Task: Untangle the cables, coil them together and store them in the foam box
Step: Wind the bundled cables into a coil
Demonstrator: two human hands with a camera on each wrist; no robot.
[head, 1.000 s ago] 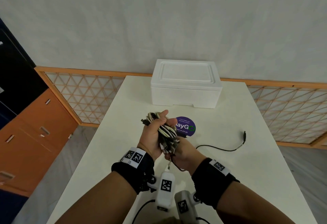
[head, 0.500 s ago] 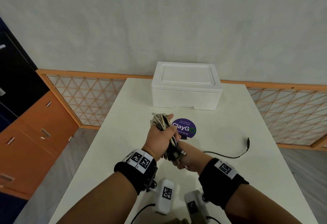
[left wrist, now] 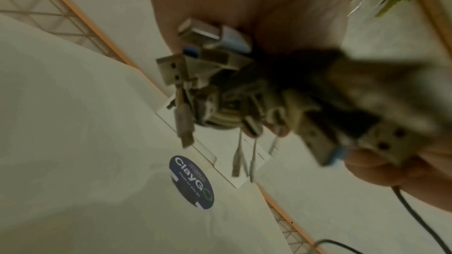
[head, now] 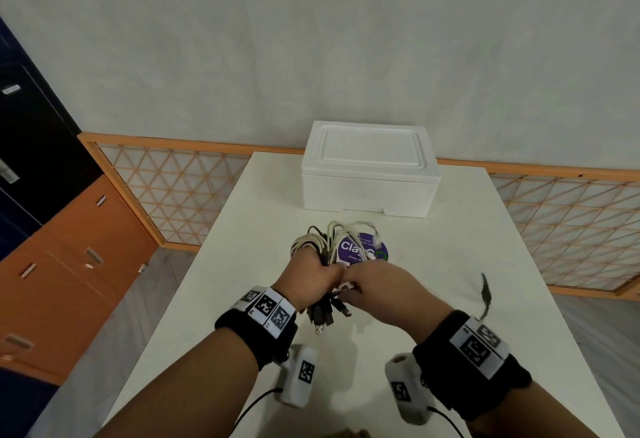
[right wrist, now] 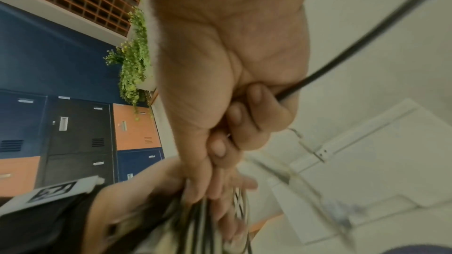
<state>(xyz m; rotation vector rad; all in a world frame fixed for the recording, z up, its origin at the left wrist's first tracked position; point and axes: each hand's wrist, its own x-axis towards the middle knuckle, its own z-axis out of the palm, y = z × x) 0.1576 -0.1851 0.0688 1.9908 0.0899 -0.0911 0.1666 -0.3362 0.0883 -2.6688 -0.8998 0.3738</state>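
Observation:
My left hand (head: 311, 278) grips a coiled bundle of white and black cables (head: 323, 243) above the table (head: 242, 264); its loops stick out ahead of the fist and several USB plugs (left wrist: 208, 59) hang out below. My right hand (head: 374, 282) is pressed against the left and pinches a thin black cable (right wrist: 342, 53), whose free plug end (head: 486, 294) trails in the air to the right. The white foam box (head: 370, 171) stands beyond the hands with its lid on.
A round purple sticker (head: 365, 252) lies on the table under the bundle. An orange lattice rail (head: 173, 192) runs behind the table. Orange and dark lockers (head: 62, 230) stand at the left. The table's left edge (head: 180, 285) is close to my left forearm.
My right hand has come up from under the bundle to its right side, drawing the loose black cable off the table. The bundle has turned so its loops point away.

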